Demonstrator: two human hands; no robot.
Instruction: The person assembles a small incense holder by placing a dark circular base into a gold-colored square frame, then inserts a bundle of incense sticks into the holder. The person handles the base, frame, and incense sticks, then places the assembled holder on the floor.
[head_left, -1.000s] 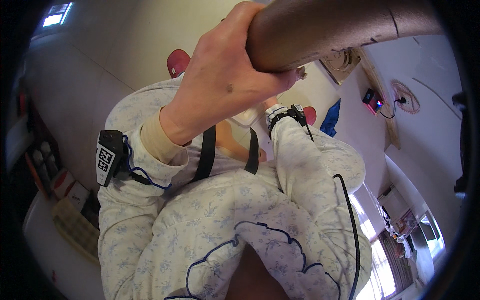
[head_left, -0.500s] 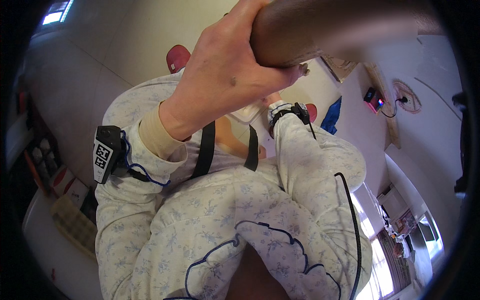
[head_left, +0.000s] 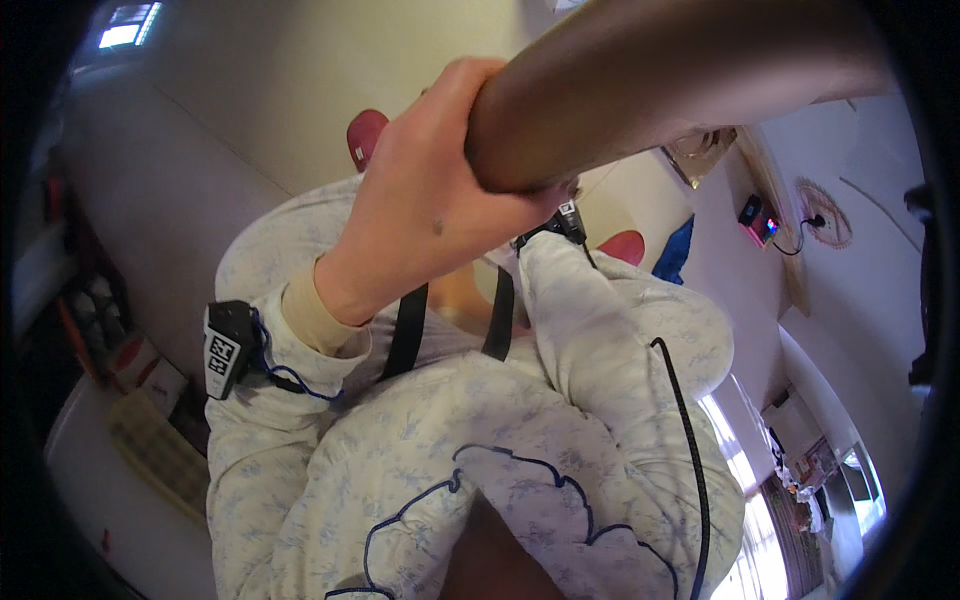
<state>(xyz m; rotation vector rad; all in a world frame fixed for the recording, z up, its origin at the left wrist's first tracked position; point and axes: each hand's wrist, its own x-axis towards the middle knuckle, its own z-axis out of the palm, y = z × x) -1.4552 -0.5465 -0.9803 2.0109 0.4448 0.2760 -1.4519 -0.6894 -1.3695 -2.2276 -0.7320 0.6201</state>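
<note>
My left hand [head_left: 430, 190] is wrapped round the end of a thick, smooth, dark brown rounded thing [head_left: 640, 90]. This thing runs up and right, close in front of me, and its kind cannot be made out. My right forearm [head_left: 575, 290] reaches forward below it, in a pale flowered sleeve with a black device [head_left: 565, 222] at the wrist. Behind my left hand and the brown thing, my right hand is hidden. Another black and white device [head_left: 228, 350] sits on my left wrist. Two black straps [head_left: 408, 335] cross near my lap.
Red footwear [head_left: 366, 138] shows beyond my knees on the pale floor [head_left: 240, 110]. To the right lie a blue sheet-like piece [head_left: 675, 250] and a gold-edged panel [head_left: 703, 157]. A small lit black device [head_left: 757, 222] has a cord plugged into the wall. Plaid fabric [head_left: 160, 450] is at left.
My left hand and the brown thing have shifted down and slightly left. My right wrist has moved up and left, and the right hand, partly seen before, is now hidden.
</note>
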